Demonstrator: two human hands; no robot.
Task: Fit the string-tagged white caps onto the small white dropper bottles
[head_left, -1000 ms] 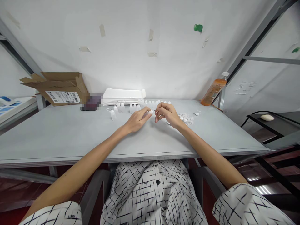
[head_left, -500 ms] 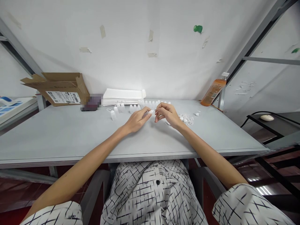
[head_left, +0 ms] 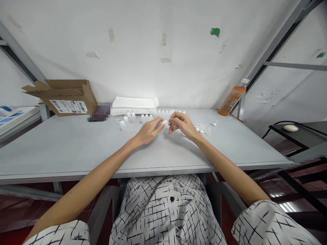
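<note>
My left hand is closed on a small translucent white plastic bottle, held just above the table with its tip toward the right. Against that tip, my right hand pinches a thin white cord, partly hidden by the fingers. Left of the hands stand several like bottles, at least one with a white loop on it. More plain bottles stand behind my left hand, and another row sits farther back. By my right wrist lies a pile of small white looped pieces.
A stack of white cartons lies along the wall. To the left are an open cardboard box and a blurred dark object. An orange bottle leans at the right rear. A small white scrap lies near the pile.
Both hands keep nearly the same place and grip. The view has shifted very slightly.
</note>
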